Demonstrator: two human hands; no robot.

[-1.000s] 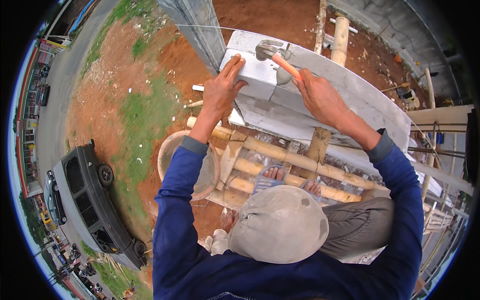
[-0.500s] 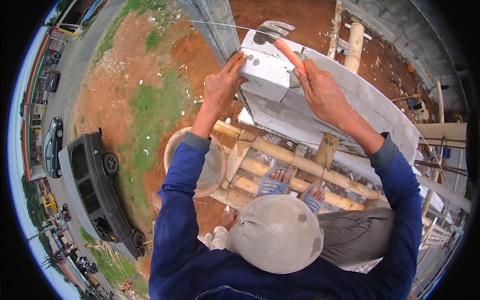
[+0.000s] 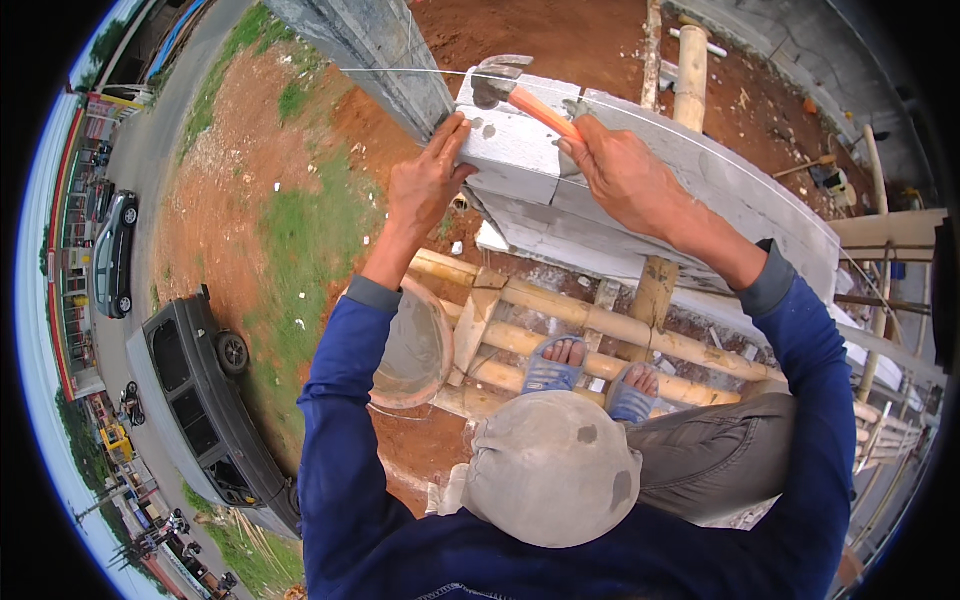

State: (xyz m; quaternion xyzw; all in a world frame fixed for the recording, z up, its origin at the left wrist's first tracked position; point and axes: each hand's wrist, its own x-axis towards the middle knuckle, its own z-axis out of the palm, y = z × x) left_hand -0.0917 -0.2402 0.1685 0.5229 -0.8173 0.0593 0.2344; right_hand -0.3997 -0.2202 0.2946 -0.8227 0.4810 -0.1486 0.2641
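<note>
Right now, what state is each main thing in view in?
End block: set on wall, grey-spotted.
Hammer: gripped, head at block's top; contact unclear.
Right hand: closed around hammer.
Left hand: open, touching end block.
String: stretched along wall.
Round tub: holding grey material.
Bamboo poles: laid side by side.
Blue sandals: worn.

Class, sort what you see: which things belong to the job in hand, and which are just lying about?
Part of the job:
- hammer, in the right hand
- white block, against the left hand
- basin, probably

Just about:
- grey van
- dark car
- bamboo pole beyond the wall
</note>
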